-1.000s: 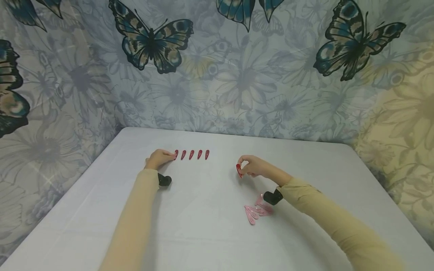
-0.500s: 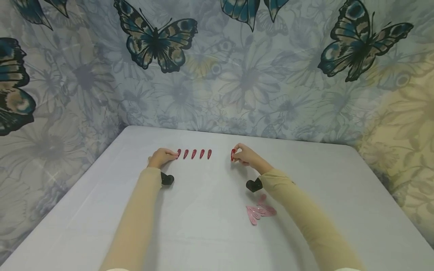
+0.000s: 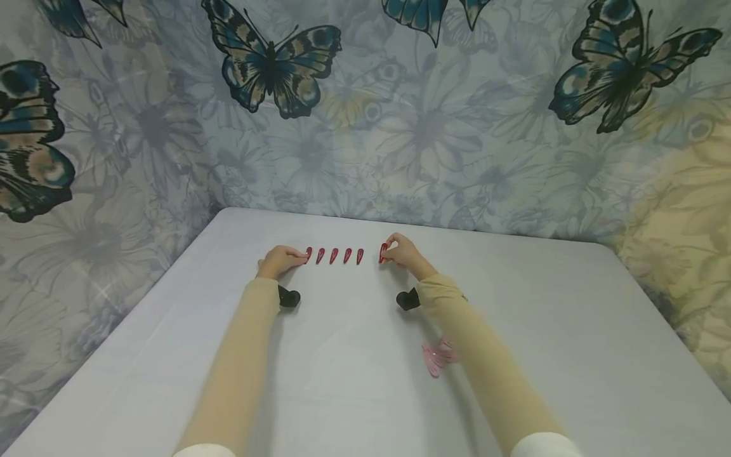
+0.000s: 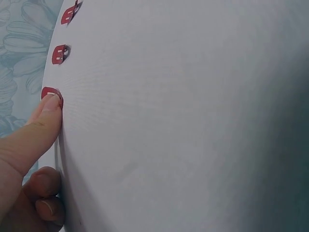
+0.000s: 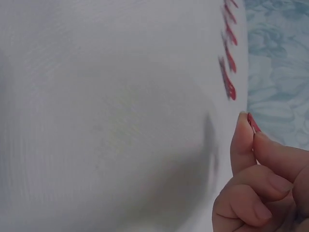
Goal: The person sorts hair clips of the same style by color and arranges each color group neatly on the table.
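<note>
Several red snap hair clips [image 3: 334, 256] lie upright in a row near the far side of the white table. My left hand [image 3: 280, 259] is at the row's left end, thumb and finger pinching the leftmost red hair clip [image 4: 50, 91]. Just right of the row, my right hand [image 3: 407, 255] holds one more red hair clip [image 3: 383, 253] between thumb and forefinger. In the right wrist view this clip [image 5: 253, 123] shows only as a thin edge, its rest hidden by the fingers. That hand's other fingers are curled in, and its shadow falls on the table.
A small pile of pink hair clips [image 3: 436, 357] lies nearer on the table [image 3: 348, 374], partly covered by the right sleeve [image 3: 480, 355]. A butterfly-patterned wall covering [image 3: 428, 152] stands behind the table's far edge.
My right hand has moved left and away from me with the red hair clip, from above the pink pile toward the row's right end. The left hand keeps its place at the row.
</note>
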`<state>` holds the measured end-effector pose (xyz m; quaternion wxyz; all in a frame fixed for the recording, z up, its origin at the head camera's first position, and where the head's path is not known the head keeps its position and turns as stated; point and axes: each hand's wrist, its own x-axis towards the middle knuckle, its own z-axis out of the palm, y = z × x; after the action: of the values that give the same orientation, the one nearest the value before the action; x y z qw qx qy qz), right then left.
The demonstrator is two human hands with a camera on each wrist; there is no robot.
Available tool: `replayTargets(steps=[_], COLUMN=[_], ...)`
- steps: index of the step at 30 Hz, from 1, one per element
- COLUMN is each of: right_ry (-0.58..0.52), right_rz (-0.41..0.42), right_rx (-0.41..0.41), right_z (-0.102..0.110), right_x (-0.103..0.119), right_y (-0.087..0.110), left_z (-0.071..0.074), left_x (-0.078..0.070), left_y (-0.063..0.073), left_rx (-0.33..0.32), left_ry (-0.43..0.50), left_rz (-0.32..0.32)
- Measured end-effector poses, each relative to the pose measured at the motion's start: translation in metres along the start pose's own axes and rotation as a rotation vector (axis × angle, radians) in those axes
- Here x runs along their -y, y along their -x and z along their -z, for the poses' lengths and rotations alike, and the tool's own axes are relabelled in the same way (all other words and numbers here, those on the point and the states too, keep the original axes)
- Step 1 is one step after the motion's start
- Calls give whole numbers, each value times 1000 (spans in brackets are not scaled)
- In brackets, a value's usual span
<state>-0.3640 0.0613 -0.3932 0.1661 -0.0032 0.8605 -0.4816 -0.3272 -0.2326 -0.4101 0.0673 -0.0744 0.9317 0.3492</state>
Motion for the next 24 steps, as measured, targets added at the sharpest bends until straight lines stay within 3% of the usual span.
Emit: replayTargets(steps=[6, 12, 15, 18, 19, 22, 24], right_ry=[65, 106, 128, 177, 194, 227, 215], right_rz=[40, 53, 214, 268, 274, 183, 182], right_rx=[-54, -105, -155, -174, -182, -155, -163], right_z=[-14, -20, -24, -28, -30, -32, -34], right_x=[-5, -1, -41, -51, -50, -6, 3], right_y=[-9, -23, -77, -91, -90, -25, -8], left_z=[-2, 5, 5, 1, 1, 1, 3], left_x=[3, -8, -7, 2, 2, 1, -4], left_y=[2, -1, -6, -13, -12, -4, 4], left_rx=[23, 9, 22, 12, 17, 9, 26], left_ry=[-11, -13, -16, -7, -14, -21, -30], left_rz=[0, -23, -16, -37, -38, -48, -22])
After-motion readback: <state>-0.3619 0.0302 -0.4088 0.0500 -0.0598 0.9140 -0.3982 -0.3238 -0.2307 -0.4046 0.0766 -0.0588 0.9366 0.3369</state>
